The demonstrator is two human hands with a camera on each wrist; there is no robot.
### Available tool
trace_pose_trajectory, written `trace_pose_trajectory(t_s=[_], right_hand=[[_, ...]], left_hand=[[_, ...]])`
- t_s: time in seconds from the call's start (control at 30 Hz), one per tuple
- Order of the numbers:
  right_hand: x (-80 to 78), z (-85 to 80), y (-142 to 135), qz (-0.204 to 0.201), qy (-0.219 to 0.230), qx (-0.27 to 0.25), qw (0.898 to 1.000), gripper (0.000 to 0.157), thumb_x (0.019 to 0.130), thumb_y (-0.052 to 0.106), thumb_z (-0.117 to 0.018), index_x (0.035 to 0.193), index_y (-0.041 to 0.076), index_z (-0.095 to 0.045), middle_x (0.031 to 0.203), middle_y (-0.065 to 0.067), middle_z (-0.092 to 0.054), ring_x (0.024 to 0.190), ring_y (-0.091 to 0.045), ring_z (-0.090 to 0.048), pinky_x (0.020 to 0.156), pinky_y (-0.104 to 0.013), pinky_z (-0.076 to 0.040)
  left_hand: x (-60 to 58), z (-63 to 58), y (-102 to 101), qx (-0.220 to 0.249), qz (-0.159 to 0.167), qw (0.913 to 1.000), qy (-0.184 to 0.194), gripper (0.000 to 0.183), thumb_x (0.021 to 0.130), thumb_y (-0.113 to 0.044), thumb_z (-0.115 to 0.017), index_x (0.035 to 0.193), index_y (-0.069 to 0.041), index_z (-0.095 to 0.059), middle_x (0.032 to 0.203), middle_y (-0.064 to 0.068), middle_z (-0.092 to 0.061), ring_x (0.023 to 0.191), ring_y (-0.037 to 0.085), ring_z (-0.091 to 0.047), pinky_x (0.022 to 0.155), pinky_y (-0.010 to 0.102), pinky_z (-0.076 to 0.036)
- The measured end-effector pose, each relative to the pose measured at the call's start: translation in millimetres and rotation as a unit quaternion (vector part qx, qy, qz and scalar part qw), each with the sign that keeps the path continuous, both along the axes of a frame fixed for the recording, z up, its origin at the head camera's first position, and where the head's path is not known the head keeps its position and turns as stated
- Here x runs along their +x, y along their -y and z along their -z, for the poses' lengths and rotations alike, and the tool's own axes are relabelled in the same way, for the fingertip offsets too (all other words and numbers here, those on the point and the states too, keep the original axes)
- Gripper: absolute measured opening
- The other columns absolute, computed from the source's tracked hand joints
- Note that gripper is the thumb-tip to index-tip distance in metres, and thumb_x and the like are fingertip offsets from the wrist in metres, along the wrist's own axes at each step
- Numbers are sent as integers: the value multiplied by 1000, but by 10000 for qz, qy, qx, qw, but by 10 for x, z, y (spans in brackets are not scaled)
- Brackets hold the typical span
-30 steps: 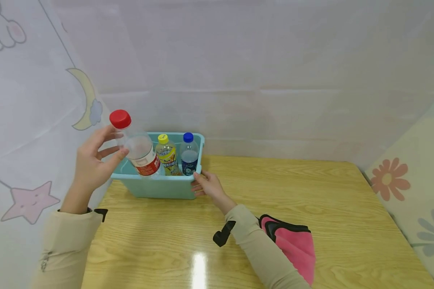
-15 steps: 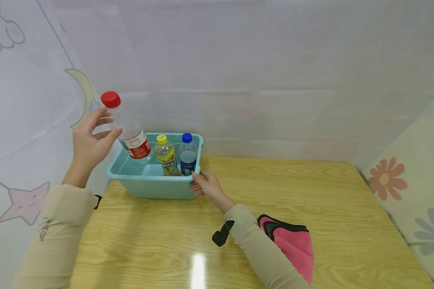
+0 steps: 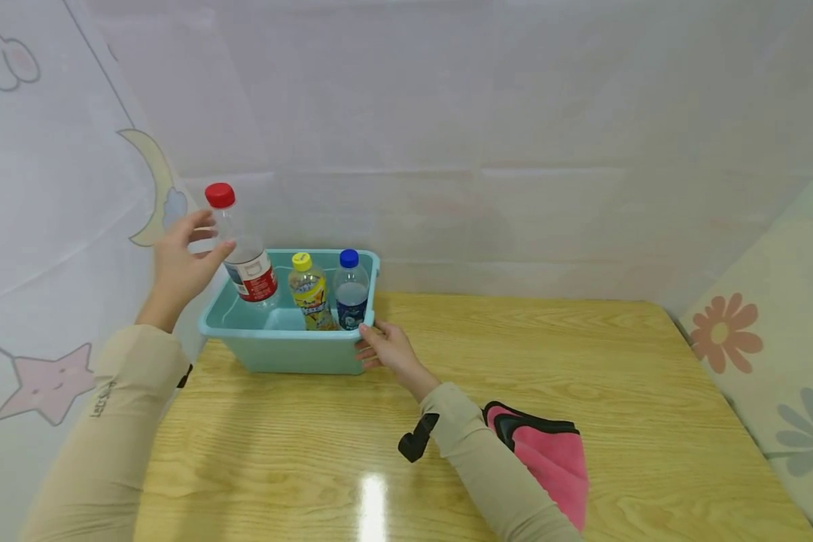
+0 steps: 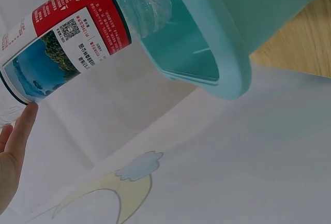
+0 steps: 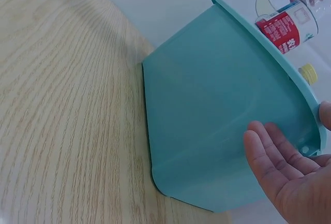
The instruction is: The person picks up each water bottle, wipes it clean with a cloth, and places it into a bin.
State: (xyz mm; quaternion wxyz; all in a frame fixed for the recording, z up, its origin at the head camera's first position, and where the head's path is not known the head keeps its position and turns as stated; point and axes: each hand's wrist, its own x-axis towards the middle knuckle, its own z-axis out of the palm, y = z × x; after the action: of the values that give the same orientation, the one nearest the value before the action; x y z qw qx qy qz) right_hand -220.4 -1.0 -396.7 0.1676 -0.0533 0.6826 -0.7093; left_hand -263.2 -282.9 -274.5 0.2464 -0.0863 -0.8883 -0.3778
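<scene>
My left hand (image 3: pixel 184 263) grips a clear plastic bottle (image 3: pixel 249 275) near its neck, below the red cap. The bottle leans, its base within the opening of the teal plastic bin (image 3: pixel 291 354). Its red and white label (image 4: pixel 67 43) fills much of the left wrist view. Inside the bin, on the right, stand a yellow-capped bottle (image 3: pixel 310 297) and a blue-capped bottle (image 3: pixel 351 295). At the bin's front right corner my right hand (image 3: pixel 394 354) holds the rim, thumb on top and fingers (image 5: pixel 269 157) under it, along the outer wall.
The bin stands on a wooden table (image 3: pixel 555 346) near the back wall sheet (image 3: pixel 515 150). A pink cloth item with black trim (image 3: pixel 549 459) lies at the right, partly behind my right sleeve (image 3: pixel 488 467). A printed sheet (image 3: pixel 74 226) closes off the left side.
The red-capped bottle rose and shifted left from over the bin's front, then came down slightly and straightened a little. My right hand stays at the bin's corner.
</scene>
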Motion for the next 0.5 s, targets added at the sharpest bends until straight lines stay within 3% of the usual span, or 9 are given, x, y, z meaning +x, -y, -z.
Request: trace_pose_trajectory(t_s=[0.13,0.27,0.4,0.5], right_hand=[[3,-2,1,-10,1,30,10000,45,98,21,-44,131,-8,-40,107,-32,-56,98,-45,-55,80,-51,-48],[18,1,-1,-45,-2,33,10000,47,97,21,-44,133,-9,-37,107,-32,-56,97,-45,-56,82,-53,-46],[26,6,4,-41,-24,37,10000,48,98,21,-44,134,-9,-35,106,-31,-57,97,-45,-56,82,-53,-47],[29,5,6,-48,-59,48,10000,48,98,21,-44,134,-10,-35,106,-31,-57,96,-45,-56,80,-52,-48]], left_hand=[[-132,42,44,-137,-23,9995,284,55,87,-18,-61,135,0,-40,126,21,-48,109,36,-50,86,48,-46],[-233,9,73,-438,92,9964,722,63,89,-21,-58,140,1,-28,127,28,-43,111,44,-46,88,58,-41],[-298,-29,105,-891,381,9862,1341,70,92,-25,-53,144,2,-14,128,32,-35,113,48,-39,91,61,-35],[-331,-12,137,-999,558,9803,1610,68,93,-24,-51,142,5,-13,127,34,-31,114,49,-37,93,61,-34]])
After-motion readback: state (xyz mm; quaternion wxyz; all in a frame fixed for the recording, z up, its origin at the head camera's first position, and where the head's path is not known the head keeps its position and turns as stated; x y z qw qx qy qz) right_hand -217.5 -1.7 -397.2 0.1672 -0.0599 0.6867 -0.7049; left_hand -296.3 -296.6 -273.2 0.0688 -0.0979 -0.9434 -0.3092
